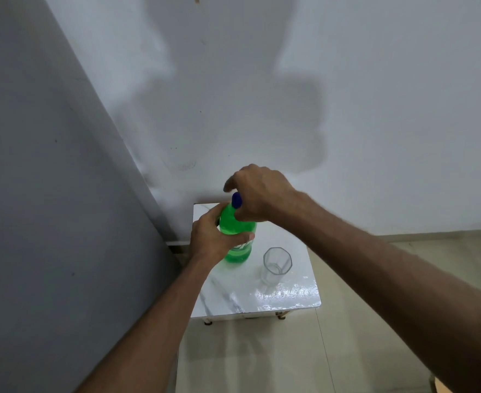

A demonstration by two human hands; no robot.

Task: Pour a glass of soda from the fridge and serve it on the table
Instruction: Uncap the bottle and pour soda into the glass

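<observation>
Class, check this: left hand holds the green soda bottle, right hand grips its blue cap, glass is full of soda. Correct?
No: the head view shows the glass empty. Left hand holds the green soda bottle, right hand grips its blue cap.

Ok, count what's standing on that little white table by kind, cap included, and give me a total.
green soda bottle: 1
blue cap, on the bottle: 1
clear glass, empty: 1
Total: 3

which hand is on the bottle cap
The right hand grips the blue cap; the left hand holds the green bottle lower, around its body.
</observation>
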